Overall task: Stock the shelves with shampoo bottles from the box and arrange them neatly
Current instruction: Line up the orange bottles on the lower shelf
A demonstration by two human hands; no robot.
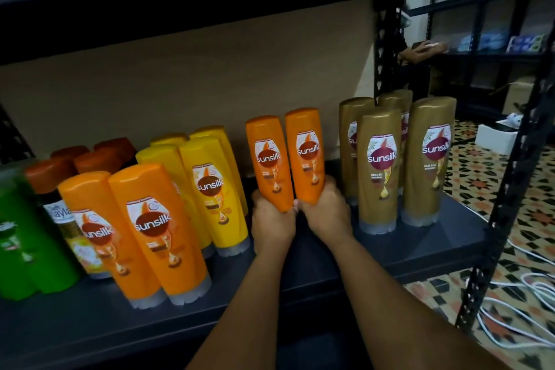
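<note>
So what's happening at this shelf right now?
A person is stocking a dark shelf with shampoo. The left hand grips one orange bottle and the right hand grips a second orange bottle, both held side by side by their lower ends in the gap between the yellow bottles and the gold bottles. Two more orange ones already stand at the front left, beside green bottles. Whether the held pair touches the shelf is hidden by the hands.

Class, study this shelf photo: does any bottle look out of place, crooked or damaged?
No damage or spill shows. One oddity: two orange bottles stand at the front left, while the left hand and right hand hold two more orange bottles between the yellow bottles and gold bottles, so the orange group is split.
</note>
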